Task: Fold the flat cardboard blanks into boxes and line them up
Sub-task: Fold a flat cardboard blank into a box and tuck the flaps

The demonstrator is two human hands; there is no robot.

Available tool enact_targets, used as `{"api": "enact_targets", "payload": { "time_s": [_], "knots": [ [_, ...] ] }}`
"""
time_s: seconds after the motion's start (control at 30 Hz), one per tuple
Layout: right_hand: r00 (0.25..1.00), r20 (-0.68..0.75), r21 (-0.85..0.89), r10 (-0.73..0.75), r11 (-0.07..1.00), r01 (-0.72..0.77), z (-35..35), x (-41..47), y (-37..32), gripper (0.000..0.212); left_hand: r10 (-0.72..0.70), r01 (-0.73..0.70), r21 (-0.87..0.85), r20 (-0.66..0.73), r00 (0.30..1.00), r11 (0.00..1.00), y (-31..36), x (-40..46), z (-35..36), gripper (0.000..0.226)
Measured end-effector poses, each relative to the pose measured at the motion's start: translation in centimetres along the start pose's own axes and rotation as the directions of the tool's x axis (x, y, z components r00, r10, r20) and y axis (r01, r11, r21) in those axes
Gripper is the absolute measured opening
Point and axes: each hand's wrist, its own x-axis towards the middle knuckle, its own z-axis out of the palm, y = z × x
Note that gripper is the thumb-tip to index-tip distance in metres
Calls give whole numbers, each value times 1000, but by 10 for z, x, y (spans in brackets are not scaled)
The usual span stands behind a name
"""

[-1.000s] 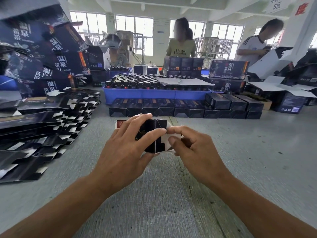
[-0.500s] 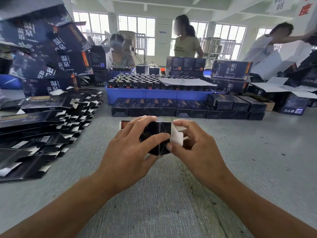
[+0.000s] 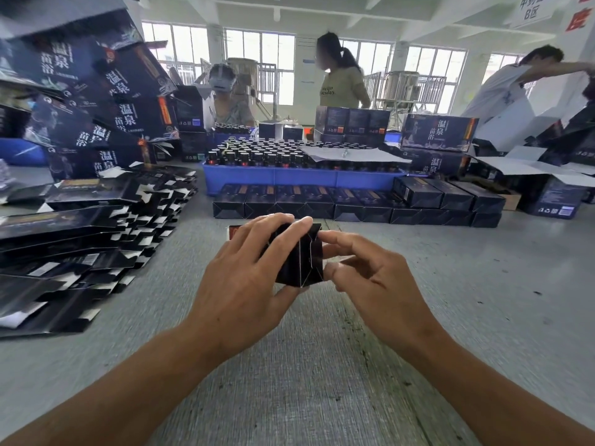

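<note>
Cardboard box: a dark box (image 3: 297, 257) is held above the grey desk (image 3: 322, 365) in the head view, its end turned toward the camera.
Left hand: the left hand (image 3: 244, 272) is wrapped round the box body, fingers curled over the top and thumb beneath.
Right hand: the right hand (image 3: 370, 278) is curled at the box's end, fingertips pinching or pressing at the flap edge; the exact contact cannot be told.
Handling: thin board, judged light and easily creased; it is best held by the body walls while the flaps are pressed in.
Blanks: a stack of flat blanks (image 3: 80, 246) is spread at the left.
Finished row: folded boxes (image 3: 322, 204) are lined up beyond, before a blue tray (image 3: 289, 180) of bottles.
Obstacles: nothing is seen between the box and the row.
</note>
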Motion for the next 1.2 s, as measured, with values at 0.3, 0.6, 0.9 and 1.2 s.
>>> {"api": "enact_targets", "payload": {
  "time_s": [0.3, 0.6, 0.9, 1.2],
  "knots": [
    [990, -14, 117, 140, 984, -137, 1, 4, 2, 25, -2, 2, 0, -10, 1000, 1000, 9, 1, 1, 84],
    [992, -79, 55, 101, 994, -97, 1, 3, 0, 12, 34, -34, -9, -22, 999, 999, 11, 2, 1, 80],
    [994, -32, 55, 103, 993, -101, -2, 3, -2, 20, 34, -35, -30, -33, 999, 999, 10, 1, 1, 81],
    [965, -25, 119, 262, 959, -257, 2, 5, 3, 73, 120, -118, -29, 82, 989, 993, 7, 0, 6, 89]
  ]
}}
